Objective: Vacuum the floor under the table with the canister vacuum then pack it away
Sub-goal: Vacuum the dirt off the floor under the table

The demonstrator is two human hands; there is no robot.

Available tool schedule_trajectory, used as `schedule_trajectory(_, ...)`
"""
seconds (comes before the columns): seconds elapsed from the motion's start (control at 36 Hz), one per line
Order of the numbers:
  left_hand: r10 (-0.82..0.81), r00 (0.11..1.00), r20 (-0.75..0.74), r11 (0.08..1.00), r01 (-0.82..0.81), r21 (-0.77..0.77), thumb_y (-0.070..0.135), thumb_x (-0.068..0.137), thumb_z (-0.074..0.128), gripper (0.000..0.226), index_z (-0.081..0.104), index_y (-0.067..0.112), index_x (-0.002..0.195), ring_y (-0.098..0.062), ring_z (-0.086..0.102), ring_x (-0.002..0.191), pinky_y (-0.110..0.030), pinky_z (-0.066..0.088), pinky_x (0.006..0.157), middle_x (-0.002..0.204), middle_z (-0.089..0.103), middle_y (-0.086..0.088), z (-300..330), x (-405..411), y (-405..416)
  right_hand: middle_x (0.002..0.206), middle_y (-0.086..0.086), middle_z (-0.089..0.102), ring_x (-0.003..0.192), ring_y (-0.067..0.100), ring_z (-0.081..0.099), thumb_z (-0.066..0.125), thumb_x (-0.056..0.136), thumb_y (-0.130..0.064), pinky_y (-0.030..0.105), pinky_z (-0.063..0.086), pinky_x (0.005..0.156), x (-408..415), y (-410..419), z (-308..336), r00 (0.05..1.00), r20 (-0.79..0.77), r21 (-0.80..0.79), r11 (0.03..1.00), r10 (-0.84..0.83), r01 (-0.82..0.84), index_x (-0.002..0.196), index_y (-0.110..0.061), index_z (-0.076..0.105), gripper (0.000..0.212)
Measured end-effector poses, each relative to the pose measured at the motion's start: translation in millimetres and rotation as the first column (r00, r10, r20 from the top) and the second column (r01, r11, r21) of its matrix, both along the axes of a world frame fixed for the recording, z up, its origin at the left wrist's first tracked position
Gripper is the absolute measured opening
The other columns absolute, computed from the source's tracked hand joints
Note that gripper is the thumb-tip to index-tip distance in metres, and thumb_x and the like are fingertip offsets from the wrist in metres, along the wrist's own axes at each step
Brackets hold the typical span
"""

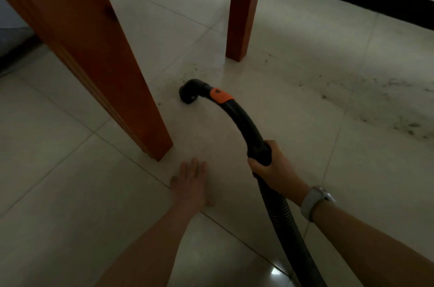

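While the left hand [192, 181] is resting flat with fingers straight on the floor tiles [70, 192], the right hand [270, 169] is curling around the vacuum handle [244, 122], whose nozzle [189, 91] is pointing ahead-left, touching down beside the dust [197, 68].

Bare forearms; a pale-strapped wristwatch [314, 202] sits on the right wrist.

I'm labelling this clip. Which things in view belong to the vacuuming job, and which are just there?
Job: black curved vacuum wand with orange collar, ribbed black hose, right hand on its grip, dirt specks, cream tiled floor.
Just there: left hand, grey wristwatch, brown wooden table legs.
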State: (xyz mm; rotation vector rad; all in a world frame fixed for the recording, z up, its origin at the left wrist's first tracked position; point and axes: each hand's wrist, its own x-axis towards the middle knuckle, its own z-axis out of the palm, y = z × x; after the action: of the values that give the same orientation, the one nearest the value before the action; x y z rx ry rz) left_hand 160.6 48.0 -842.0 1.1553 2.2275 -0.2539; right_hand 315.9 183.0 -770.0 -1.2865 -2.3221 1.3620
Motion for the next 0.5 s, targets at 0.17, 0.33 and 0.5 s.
schedule_trajectory(0.17, 0.018, 1.000, 0.002, 1.000, -0.018, 0.018, 0.052, 0.077, 0.070, 0.110, -0.007, 0.029, 0.151, -0.028, -0.010, 0.147, -0.050, 0.018, 0.113, 0.159, -0.017, 0.001, 0, 1, 1, 0.076, -0.007, 0.056, 0.064, 0.007, 0.056, 0.063, 0.090, -0.027, 0.017, 0.040, 0.050, -8, 17, 4, 0.994, -0.025, -0.003, 0.994, -0.107, 0.107, 0.112, -0.018, 0.036, 0.036)
schedule_trajectory(0.33, 0.020, 1.000, 0.003, 1.000, -0.020, -0.001, 0.050, 0.077, 0.071, 0.111, -0.008, 0.028, 0.152, -0.029, -0.011, 0.146, -0.051, 0.018, 0.114, 0.159, -0.019, 0.001, 0, 1, 3, 0.076, -0.009, 0.052, 0.064, 0.005, 0.052, 0.061, 0.091, -0.028, 0.018, 0.038, 0.051, -25, 31, 10, 0.974, -0.048, 0.018, 0.975, -0.222, 0.223, 0.119, -0.011, 0.039, 0.040)
schedule_trajectory(0.5, 0.000, 1.000, -0.003, 1.000, 0.000, 0.014, 0.052, 0.076, 0.071, 0.111, -0.007, 0.027, 0.151, -0.029, -0.011, 0.147, -0.052, 0.019, 0.113, 0.159, -0.016, 0.000, 5, 0, 2, 0.076, -0.007, 0.051, 0.063, 0.008, 0.051, 0.061, 0.089, -0.032, 0.031, 0.043, 0.063, -52, 44, 17, 0.962, -0.021, 0.048, 0.961, -0.273, 0.274, 0.108, -0.017, 0.035, 0.036)
